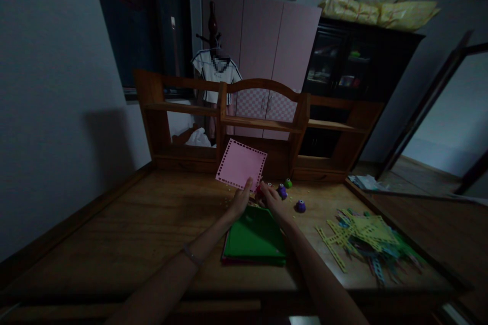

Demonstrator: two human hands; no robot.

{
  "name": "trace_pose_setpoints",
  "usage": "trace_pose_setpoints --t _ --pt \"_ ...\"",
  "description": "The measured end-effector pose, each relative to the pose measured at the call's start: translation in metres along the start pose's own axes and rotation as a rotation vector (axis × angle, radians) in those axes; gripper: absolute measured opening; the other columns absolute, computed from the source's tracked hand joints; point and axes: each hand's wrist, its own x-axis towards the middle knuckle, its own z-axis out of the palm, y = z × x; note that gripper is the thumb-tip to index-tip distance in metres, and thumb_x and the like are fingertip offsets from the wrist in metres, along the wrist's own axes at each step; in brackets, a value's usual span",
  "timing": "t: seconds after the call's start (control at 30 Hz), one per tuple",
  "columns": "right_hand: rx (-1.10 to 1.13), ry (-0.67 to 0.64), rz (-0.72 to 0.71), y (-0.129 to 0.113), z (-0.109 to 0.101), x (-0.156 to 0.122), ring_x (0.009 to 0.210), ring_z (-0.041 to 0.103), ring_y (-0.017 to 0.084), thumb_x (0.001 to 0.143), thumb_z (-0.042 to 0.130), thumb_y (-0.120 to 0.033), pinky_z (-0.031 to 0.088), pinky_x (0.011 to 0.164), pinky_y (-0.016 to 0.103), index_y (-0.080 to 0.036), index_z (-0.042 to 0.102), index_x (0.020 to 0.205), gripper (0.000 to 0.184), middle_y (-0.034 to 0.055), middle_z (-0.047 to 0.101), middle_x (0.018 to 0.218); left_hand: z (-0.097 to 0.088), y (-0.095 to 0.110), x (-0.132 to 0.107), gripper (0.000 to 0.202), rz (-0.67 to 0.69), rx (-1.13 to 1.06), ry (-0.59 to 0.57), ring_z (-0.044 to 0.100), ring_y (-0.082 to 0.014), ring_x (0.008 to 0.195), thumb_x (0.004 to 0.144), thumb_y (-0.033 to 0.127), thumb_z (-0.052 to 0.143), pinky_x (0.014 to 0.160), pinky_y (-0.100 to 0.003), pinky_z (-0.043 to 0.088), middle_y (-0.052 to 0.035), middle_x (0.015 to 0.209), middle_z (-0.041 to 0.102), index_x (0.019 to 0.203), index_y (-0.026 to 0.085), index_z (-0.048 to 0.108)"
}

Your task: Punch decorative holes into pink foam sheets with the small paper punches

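Note:
My left hand (241, 199) holds up a pink square sheet of paper (241, 163) by its lower edge; small holes run along the sheet's border. My right hand (269, 196) is closed on a small punch at the sheet's lower right corner; the punch is mostly hidden by the fingers. Both hands are above the far end of a stack of coloured paper with a green sheet (254, 236) on top, lying on the wooden desk (133, 233).
Two purple punches (301, 206) (281, 191) and a green one (288, 183) stand right of my hands. A heap of punched paper strips (362, 236) lies at the desk's right. A wooden shelf unit (263, 124) rises behind. Paper dots litter the desk.

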Motion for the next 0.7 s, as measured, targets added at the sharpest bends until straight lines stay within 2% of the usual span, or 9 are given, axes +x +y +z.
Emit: trace_pose_setpoints --t 0.1,0.33,0.43,0.6,0.7 --pt "0.008 0.006 -0.011 0.001 -0.001 0.001 0.044 0.035 0.010 0.084 0.040 -0.066 0.022 0.045 0.025 -0.020 0.050 0.063 0.051 -0.0031 0.044 0.050 -0.001 -0.003 0.003 0.064 0.047 0.035 0.024 0.063 -0.0258 0.096 0.078 0.066 0.046 0.081 -0.031 0.048 -0.0102 0.083 0.072 0.102 0.011 0.068" --pt "-0.005 0.030 -0.022 0.006 -0.001 0.004 0.045 0.037 0.010 0.083 0.042 -0.066 0.024 0.045 0.024 -0.020 0.050 0.065 0.049 -0.0031 0.045 0.054 0.000 -0.006 0.005 0.066 0.034 0.049 -0.008 0.066 -0.0229 0.088 0.082 0.066 0.040 0.067 -0.027 0.049 -0.0106 0.093 0.070 0.113 0.013 0.061" --pt "0.004 0.013 -0.034 0.009 -0.001 0.004 0.045 0.037 0.009 0.083 0.046 -0.063 0.024 0.044 0.023 -0.020 0.051 0.069 0.046 -0.0033 0.048 0.057 -0.001 -0.007 0.004 0.066 0.032 0.041 -0.018 0.067 -0.0212 0.078 0.081 0.067 0.040 0.063 -0.026 0.049 -0.0097 0.087 0.071 0.112 0.013 0.062" --pt "0.011 -0.018 -0.035 0.012 -0.002 0.005 0.046 0.039 0.008 0.083 0.050 -0.059 0.025 0.045 0.022 -0.020 0.054 0.074 0.040 -0.0033 0.050 0.061 -0.003 -0.011 0.007 0.076 -0.069 0.053 -0.049 0.064 -0.0185 0.059 0.078 0.073 0.034 0.059 -0.026 0.048 -0.0079 0.061 0.067 0.098 0.009 0.067" --pt "0.027 0.003 -0.024 0.012 -0.002 0.006 0.045 0.038 0.008 0.082 0.050 -0.060 0.024 0.043 0.022 -0.019 0.053 0.073 0.042 -0.0036 0.050 0.060 -0.004 -0.012 0.008 0.075 -0.087 0.035 -0.055 0.064 -0.0183 0.057 0.077 0.074 0.035 0.059 -0.026 0.048 -0.0081 0.059 0.067 0.095 0.009 0.068"
